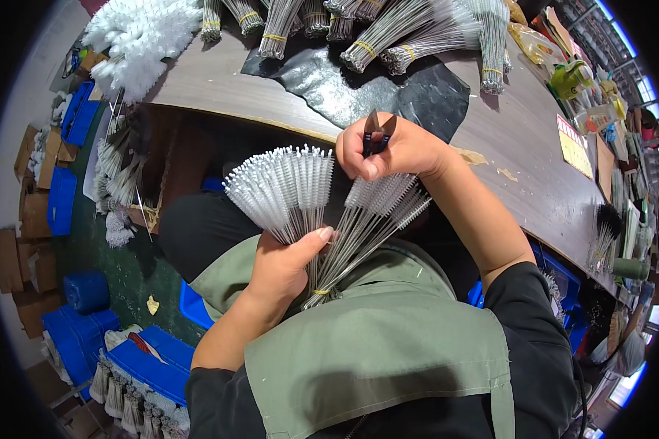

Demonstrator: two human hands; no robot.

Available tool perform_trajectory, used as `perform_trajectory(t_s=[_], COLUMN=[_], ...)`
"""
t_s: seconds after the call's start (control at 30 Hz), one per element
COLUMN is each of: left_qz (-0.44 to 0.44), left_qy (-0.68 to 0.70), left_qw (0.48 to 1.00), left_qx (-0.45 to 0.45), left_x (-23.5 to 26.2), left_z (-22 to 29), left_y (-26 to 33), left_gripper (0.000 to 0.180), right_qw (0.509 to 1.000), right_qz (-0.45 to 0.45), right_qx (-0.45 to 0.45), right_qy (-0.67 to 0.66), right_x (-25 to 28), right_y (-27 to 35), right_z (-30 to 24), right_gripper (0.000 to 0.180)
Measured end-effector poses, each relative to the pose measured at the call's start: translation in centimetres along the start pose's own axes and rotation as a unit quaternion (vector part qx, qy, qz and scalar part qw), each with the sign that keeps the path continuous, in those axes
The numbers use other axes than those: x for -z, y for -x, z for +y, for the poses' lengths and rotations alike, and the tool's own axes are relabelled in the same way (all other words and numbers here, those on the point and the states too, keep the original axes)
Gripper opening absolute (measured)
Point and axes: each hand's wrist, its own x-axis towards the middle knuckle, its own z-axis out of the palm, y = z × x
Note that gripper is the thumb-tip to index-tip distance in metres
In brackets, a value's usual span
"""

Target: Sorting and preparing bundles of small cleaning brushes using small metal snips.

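Left hand (282, 267) grips a fanned bundle of wire bottle brushes (300, 197); right hand (388, 150), at one o'clock, clenches small cutters (378, 133). Loose stems could slip out, or blades nick fingers.

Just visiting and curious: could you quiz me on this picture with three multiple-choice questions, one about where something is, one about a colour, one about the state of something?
1. Where do the banded brush bundles lie?
A. on the far side of the table
B. on the floor
C. in a blue crate

2. What colour are the bands around those bundles?
A. red
B. yellow
C. black

3. What is the left hand doing?
A. resting flat on the table
B. hanging empty
C. gripping a fan of wire-stemmed brushes

Answers:
1. A, they lie on the table past the hands.
2. B, yellow loops circle each bundle.
3. C, its fingers close round the stems while the right hand holds small dark cutters.
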Motion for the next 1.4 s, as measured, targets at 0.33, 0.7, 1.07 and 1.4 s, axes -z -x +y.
perform_trajectory(t_s=[0.33,0.7,1.07,1.4], left_qz=[-0.016,0.015,0.019,0.041], left_qy=[0.017,0.027,0.053,0.049], left_qw=[1.0,1.0,0.998,0.998], left_qx=[-0.003,0.0,0.006,-0.005], left_x=[0.8,0.4,1.0,0.9], left_z=[-0.5,-0.4,-1.0,-0.9], left_y=[-0.6,-0.9,-1.2,-1.0], left_gripper=[0.032,0.036,0.035,0.029], right_qw=[0.992,0.997,0.995,0.997], right_qz=[0.042,0.058,0.075,0.059], right_qx=[-0.087,-0.042,-0.055,-0.05], right_qy=[0.079,-0.006,0.041,0.012], right_x=[-0.6,-0.4,-0.3,-1.2], right_y=[-0.4,-0.6,-0.5,-0.1], right_z=[-0.3,0.3,0.7,-0.9], right_gripper=[0.023,0.026,0.019,0.017])
